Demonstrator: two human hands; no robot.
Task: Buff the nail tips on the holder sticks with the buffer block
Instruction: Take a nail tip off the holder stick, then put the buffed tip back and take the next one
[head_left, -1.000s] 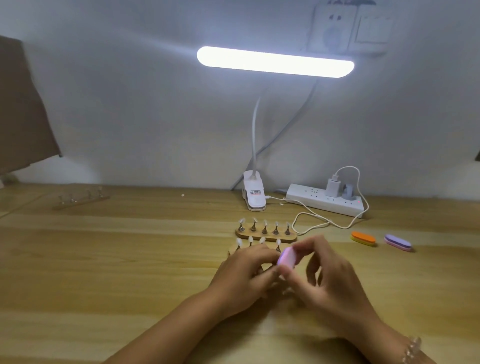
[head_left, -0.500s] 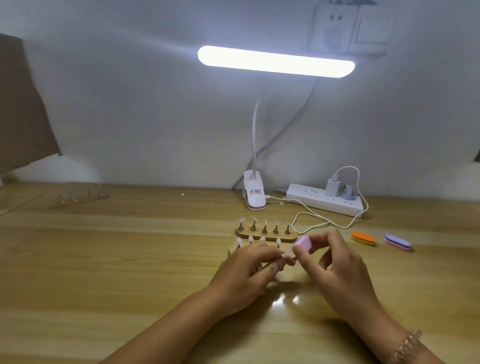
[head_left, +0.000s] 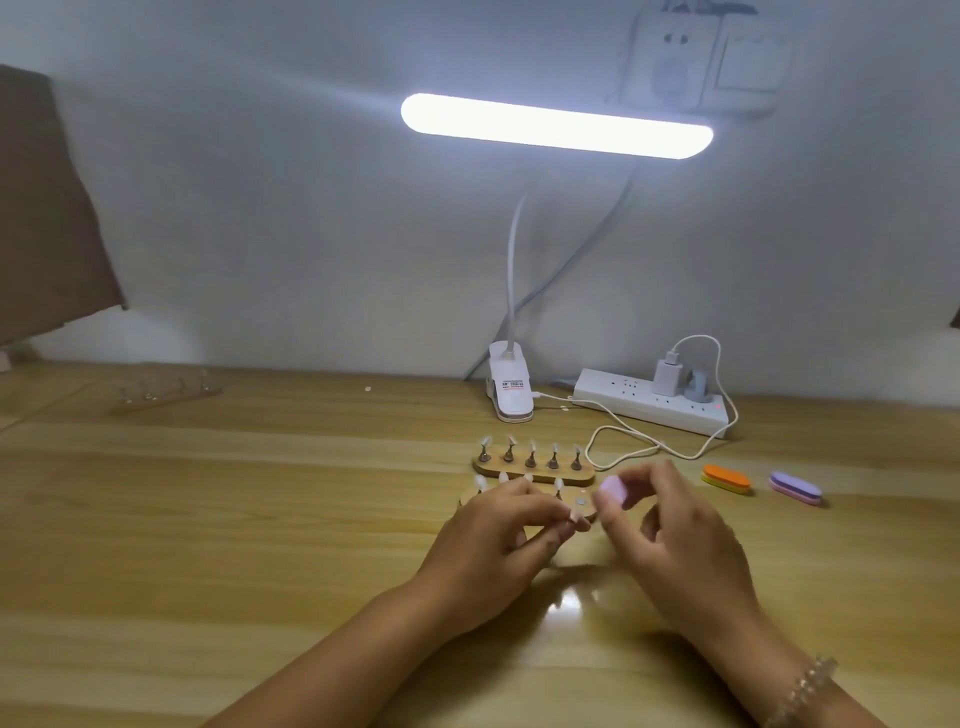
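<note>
My left hand (head_left: 498, 540) pinches a holder stick whose pale nail tip (head_left: 575, 515) points right. Close beside that tip, my right hand (head_left: 675, 540) grips a small pink buffer block (head_left: 614, 489). Under my left hand lies a wooden base (head_left: 584, 506) with several nail tips standing on it and one bare metal socket at its right end. Behind it a second wooden base (head_left: 535, 470) carries several sticks with nail tips.
A clip lamp (head_left: 511, 397) with a lit bar stands at the back beside a white power strip (head_left: 654, 402) with a looped cable. An orange buffer (head_left: 726, 479) and a purple buffer (head_left: 795, 487) lie to the right. Another stick holder (head_left: 166, 397) sits far left.
My right hand moved the pink block up and to the right, off the tip, then slightly back toward it. My left hand kept holding the stick.
</note>
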